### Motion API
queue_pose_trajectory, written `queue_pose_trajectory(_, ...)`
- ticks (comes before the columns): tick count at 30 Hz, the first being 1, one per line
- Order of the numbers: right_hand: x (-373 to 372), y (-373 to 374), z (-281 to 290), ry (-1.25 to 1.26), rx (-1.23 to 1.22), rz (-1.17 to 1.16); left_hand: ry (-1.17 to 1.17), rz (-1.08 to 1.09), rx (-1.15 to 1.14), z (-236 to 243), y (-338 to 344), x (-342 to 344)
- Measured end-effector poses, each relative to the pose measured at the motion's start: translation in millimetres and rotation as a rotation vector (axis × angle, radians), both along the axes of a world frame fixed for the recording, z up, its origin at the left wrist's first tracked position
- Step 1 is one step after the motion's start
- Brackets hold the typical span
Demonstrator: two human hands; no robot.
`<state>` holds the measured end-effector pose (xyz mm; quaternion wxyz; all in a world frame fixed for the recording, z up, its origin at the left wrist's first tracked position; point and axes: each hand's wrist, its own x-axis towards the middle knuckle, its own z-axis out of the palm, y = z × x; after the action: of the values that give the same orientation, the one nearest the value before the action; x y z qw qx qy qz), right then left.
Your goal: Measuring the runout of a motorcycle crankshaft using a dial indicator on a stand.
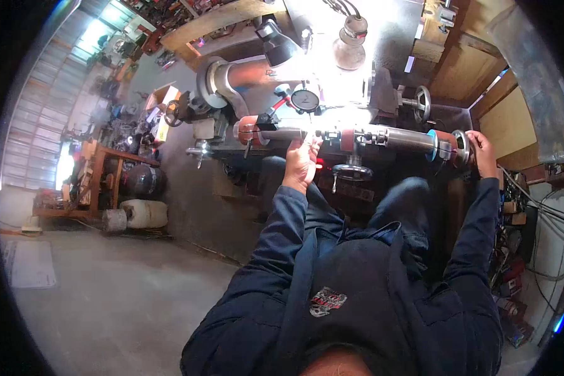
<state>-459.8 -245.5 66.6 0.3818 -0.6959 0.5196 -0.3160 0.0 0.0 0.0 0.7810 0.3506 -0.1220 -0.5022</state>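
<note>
Handwheel [462, 148] shines silvery and round in the right grip [484, 154]; left grip [301, 161] unclear.

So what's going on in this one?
A person in a dark blue jacket works at a grey and reddish metal machine. Their right hand is at the rim of a round silver handwheel. The left hand is raised near a silver metal cylinder, below a round black-rimmed dial gauge; its grip is unclear.

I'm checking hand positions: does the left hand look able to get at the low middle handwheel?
Probably yes: the left hand is just left of the low middle handwheel, with nothing visibly blocking the way between them.
</note>
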Motion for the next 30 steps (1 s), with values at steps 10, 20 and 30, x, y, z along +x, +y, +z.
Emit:
queue_pose_trajectory(10, -10, -28, -65, -0.140, 0.153, 0.092, 0.023, 0.035, 0.042, 22, 5, -9)
queue_pose_trajectory(20, -27, 6, -60, 0.258, 0.074, 0.152, -1.709, 0.203, 0.571, 12, 77, 25)
queue_pose_trajectory(30, -29, 69, 24, 0.002, 0.468, 0.132, -1.678, 0.334, 0.521, -11, 85, 32)
